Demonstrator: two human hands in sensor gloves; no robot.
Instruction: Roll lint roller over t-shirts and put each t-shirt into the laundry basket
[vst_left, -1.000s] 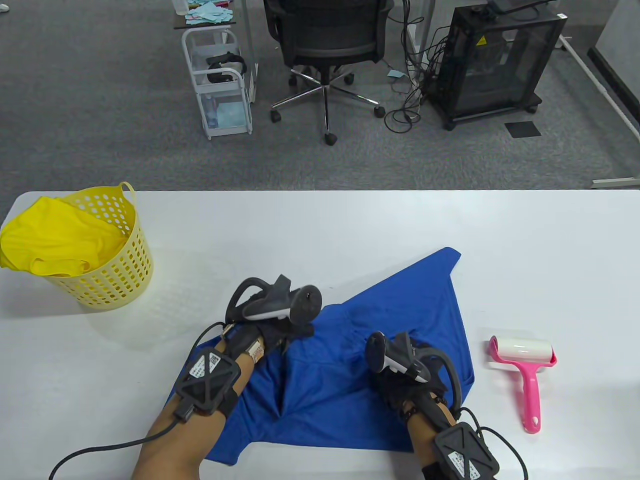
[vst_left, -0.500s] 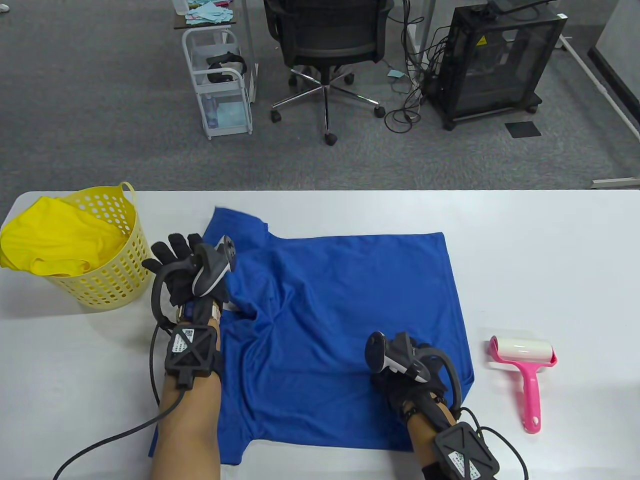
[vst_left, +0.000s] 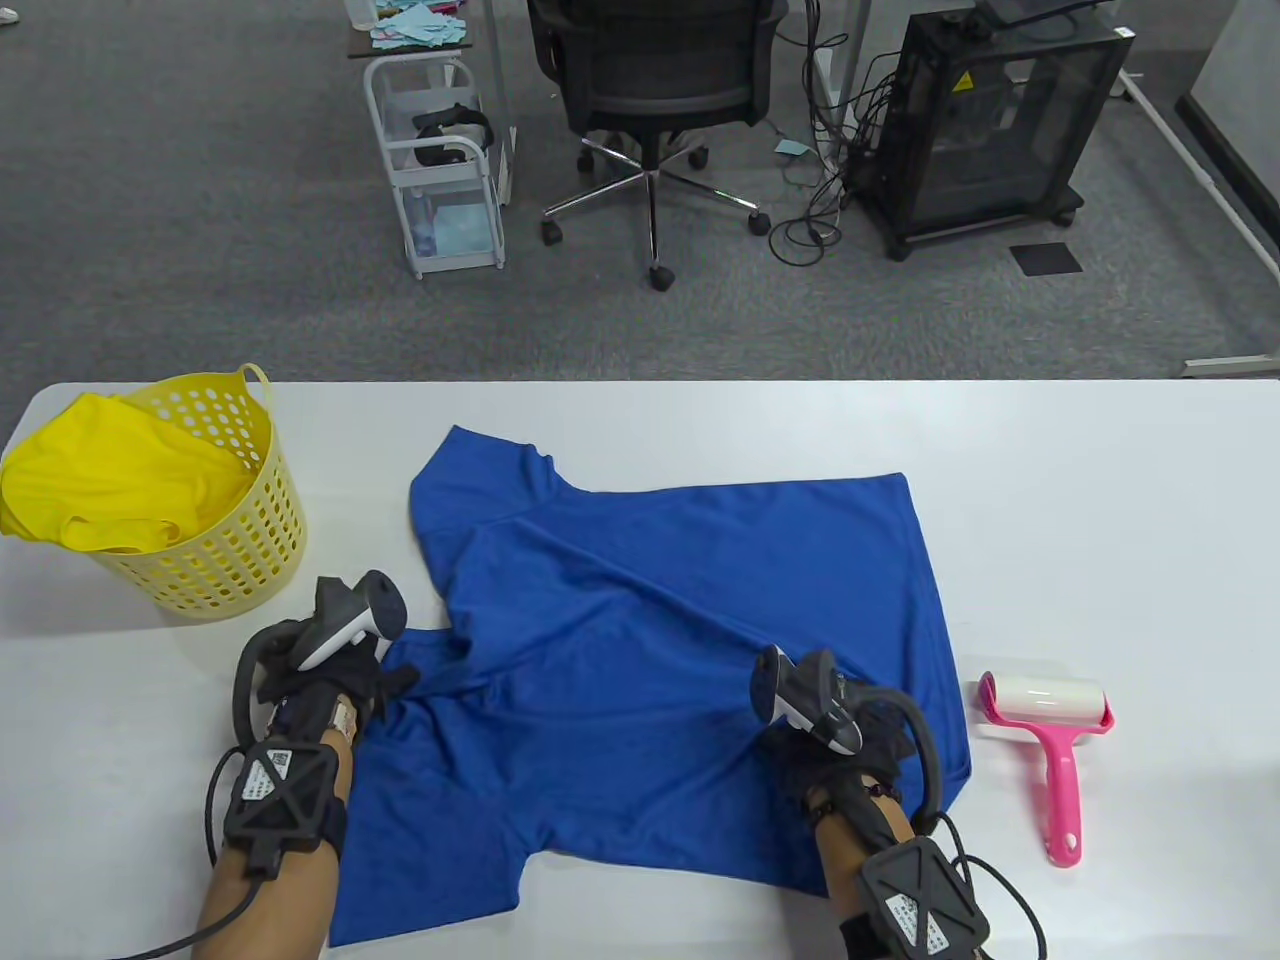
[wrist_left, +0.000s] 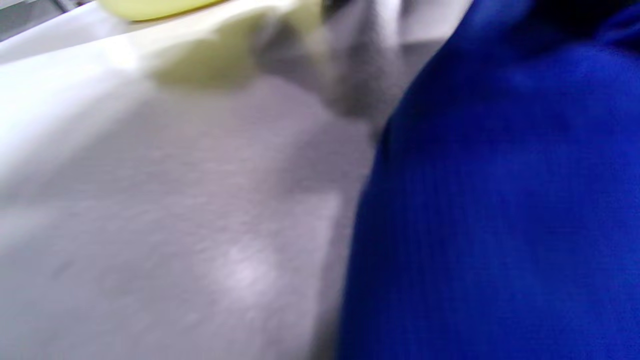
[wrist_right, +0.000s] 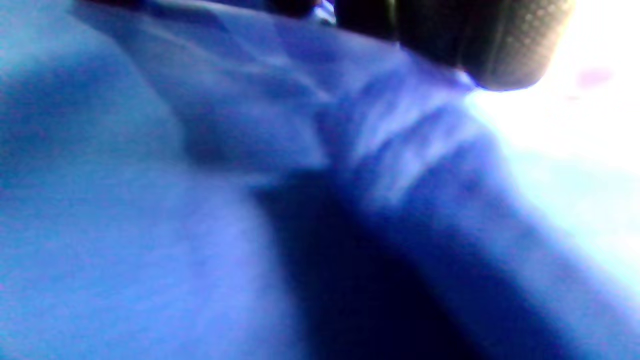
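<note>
A blue t-shirt (vst_left: 680, 640) is spread on the white table (vst_left: 1100, 500), gripped by the left hand (vst_left: 330, 690) and the right hand (vst_left: 850, 750). Beyond the table, grey carpet (vst_left: 200, 250) and an office chair (vst_left: 655, 90) are seen.

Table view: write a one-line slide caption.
Two gloved hands spread a blue t-shirt on a white table, between a yellow basket and a pink lint roller.

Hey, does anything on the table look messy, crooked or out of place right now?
The blue t-shirt lies crooked and creased, its near sleeve reaching the table's front edge. The yellow t-shirt spills over the laundry basket's rim instead of sitting inside. The lint roller lies flat beside the shirt, nothing odd there.
</note>
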